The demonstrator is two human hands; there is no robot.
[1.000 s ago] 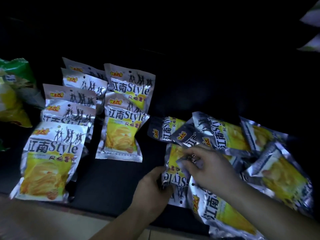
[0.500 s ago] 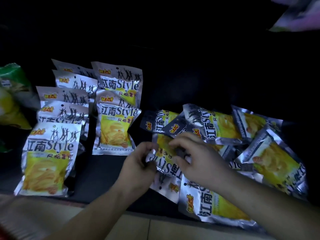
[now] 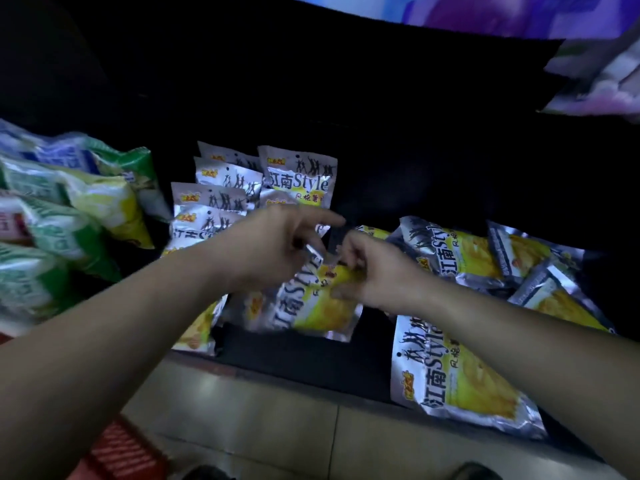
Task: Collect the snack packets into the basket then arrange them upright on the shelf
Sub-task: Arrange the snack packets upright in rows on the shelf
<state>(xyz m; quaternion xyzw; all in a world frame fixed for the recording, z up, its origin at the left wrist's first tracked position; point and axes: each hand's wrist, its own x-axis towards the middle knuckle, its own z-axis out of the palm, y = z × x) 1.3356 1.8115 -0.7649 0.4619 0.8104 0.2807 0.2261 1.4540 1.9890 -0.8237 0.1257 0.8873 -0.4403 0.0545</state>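
Both hands meet dead centre over one chip packet [image 3: 311,306], silver foil with a yellow front and "Style" printed big. The left hand [image 3: 273,251] pinches the packet's silver top edge, index finger sticking straight out toward 3 o'clock. The right hand [image 3: 374,271] has its fingers curled into the yellow part of the same packet, gripping it from the 3 o'clock side. The packet sits tilted between them. I can't tell whether its lower edge touches the dark shelf [image 3: 304,355].

At 11 to 12 o'clock from the hands, the standing packets [image 3: 298,178] are lined up in two rows, one behind the other, tops up and print facing the camera. The left forearm partly hides the nearest ones.

Out at 3 o'clock is the loose pile [image 3: 467,251], same brand, lying flat and overlapping every which way. At 5 o'clock one front packet [image 3: 460,386] lies flat on its own, its bottom end poking past the shelf lip.

At 9 o'clock, green bags [image 3: 69,220] of some other snack crowd the left end of the shelf, pretty blurry. Up at 1 o'clock on a higher level there are purple packs [image 3: 602,77], also blurred.

Down at 7 o'clock, under the left forearm, there's something red and ribbed that looks like the red basket [image 3: 121,452], sitting on the pale floor tiles [image 3: 259,417]. Only a corner of it shows.
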